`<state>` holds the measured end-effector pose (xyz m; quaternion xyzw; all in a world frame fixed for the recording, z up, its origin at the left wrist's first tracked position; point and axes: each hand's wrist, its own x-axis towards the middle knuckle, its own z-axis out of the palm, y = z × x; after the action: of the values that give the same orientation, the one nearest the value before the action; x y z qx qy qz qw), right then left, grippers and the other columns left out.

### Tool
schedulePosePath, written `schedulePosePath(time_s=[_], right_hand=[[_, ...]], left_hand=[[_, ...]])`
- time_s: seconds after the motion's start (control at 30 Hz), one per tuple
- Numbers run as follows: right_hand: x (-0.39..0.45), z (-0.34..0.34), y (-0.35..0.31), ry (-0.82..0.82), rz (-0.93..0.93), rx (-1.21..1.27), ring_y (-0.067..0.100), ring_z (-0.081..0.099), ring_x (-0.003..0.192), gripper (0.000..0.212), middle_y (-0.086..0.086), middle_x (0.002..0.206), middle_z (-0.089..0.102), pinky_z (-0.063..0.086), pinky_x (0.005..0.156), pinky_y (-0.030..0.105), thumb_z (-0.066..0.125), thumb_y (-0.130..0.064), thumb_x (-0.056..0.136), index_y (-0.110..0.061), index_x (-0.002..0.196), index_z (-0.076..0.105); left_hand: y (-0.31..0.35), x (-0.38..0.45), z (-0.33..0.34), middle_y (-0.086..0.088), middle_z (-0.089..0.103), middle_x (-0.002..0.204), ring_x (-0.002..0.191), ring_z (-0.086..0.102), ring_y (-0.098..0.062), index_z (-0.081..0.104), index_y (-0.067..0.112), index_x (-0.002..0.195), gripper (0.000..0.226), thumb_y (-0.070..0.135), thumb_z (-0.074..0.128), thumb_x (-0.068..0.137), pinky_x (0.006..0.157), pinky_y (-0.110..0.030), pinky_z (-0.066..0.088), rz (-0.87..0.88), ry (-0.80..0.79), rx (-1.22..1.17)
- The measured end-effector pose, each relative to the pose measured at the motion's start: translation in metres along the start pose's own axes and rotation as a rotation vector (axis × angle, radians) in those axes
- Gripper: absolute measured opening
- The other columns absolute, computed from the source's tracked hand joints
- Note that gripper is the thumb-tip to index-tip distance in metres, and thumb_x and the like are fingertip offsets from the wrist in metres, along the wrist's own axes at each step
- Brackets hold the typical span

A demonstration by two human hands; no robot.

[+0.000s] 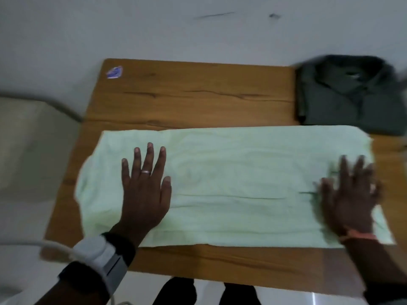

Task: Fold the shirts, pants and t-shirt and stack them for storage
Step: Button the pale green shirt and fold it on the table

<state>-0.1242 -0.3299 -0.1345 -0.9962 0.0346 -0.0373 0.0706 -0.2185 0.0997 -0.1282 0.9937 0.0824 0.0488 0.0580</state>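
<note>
A pale green garment (pixel 231 186) lies folded into a long band across the wooden table (pixel 187 95). My left hand (pixel 145 190) rests flat on its left part, fingers straight and spread. My right hand (pixel 350 194) lies flat on its right end, fingers spread and blurred. A folded dark green shirt (pixel 350 95) with its collar showing sits at the table's far right corner, just behind the green garment.
A small blue sticker (pixel 114 72) marks the table's far left corner. A pale cushioned seat (pixel 33 146) stands left of the table. A white wall rises behind it. A grey device is strapped to my left wrist (pixel 103 258).
</note>
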Motion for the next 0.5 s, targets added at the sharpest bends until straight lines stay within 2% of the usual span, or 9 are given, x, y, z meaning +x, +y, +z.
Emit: schedulePosePath(time_s=[0.07,0.1,0.17,0.3,0.4,0.5], right_hand=[[-0.023,0.012,0.002,-0.050,-0.020,-0.024,0.043,0.019,0.152,0.071,0.021,0.166,0.017,0.015,0.119,0.058,0.028,-0.054,0.100,-0.016,0.160,0.026],[-0.032,0.008,0.007,-0.131,0.007,-0.018,0.042,0.019,0.152,0.072,0.019,0.167,0.018,0.016,0.120,0.058,0.024,-0.058,0.100,-0.019,0.161,0.025],[-0.031,0.015,0.007,-0.205,0.037,0.012,0.038,0.018,0.154,0.073,0.015,0.168,0.017,0.016,0.123,0.055,0.023,-0.063,0.099,-0.024,0.161,0.022],[-0.025,0.008,0.023,-0.091,0.255,0.099,0.038,0.022,0.151,0.076,0.017,0.164,0.027,0.019,0.119,0.059,0.019,-0.068,0.098,-0.023,0.158,0.030],[-0.009,-0.004,0.028,-0.062,0.512,0.242,0.039,0.029,0.144,0.091,0.018,0.157,0.034,0.024,0.114,0.058,0.035,-0.077,0.090,-0.015,0.156,0.028],[0.021,-0.013,0.032,-0.186,0.574,0.309,0.039,0.042,0.134,0.105,0.018,0.144,0.044,0.035,0.109,0.053,0.059,-0.081,0.078,-0.011,0.151,0.032]], left_hand=[[0.030,0.002,-0.008,-0.013,0.021,0.171,0.160,0.011,-0.036,0.027,0.018,0.164,0.065,0.036,0.036,0.101,0.127,-0.060,0.007,0.131,-0.031,-0.075],[0.048,0.006,-0.002,-0.013,0.021,0.171,0.159,0.013,-0.037,0.028,0.018,0.163,0.065,0.037,0.036,0.102,0.127,-0.060,0.008,0.194,-0.060,-0.076],[0.051,0.006,0.009,-0.015,0.023,0.170,0.157,0.018,-0.041,0.030,0.018,0.163,0.064,0.044,0.032,0.104,0.126,-0.061,0.013,0.242,-0.122,0.005],[0.061,0.008,0.020,-0.020,0.030,0.166,0.152,0.028,-0.047,0.039,0.015,0.159,0.068,0.051,0.031,0.101,0.123,-0.065,0.014,0.277,-0.192,0.085],[0.094,0.021,0.004,-0.020,0.031,0.166,0.153,0.027,-0.045,0.041,0.011,0.158,0.068,0.042,0.035,0.097,0.123,-0.064,0.011,0.312,-0.073,-0.008],[0.173,0.046,0.000,-0.015,0.024,0.170,0.158,0.019,-0.035,0.032,0.007,0.161,0.065,0.035,0.034,0.102,0.127,-0.055,0.017,0.453,-0.042,-0.315]])
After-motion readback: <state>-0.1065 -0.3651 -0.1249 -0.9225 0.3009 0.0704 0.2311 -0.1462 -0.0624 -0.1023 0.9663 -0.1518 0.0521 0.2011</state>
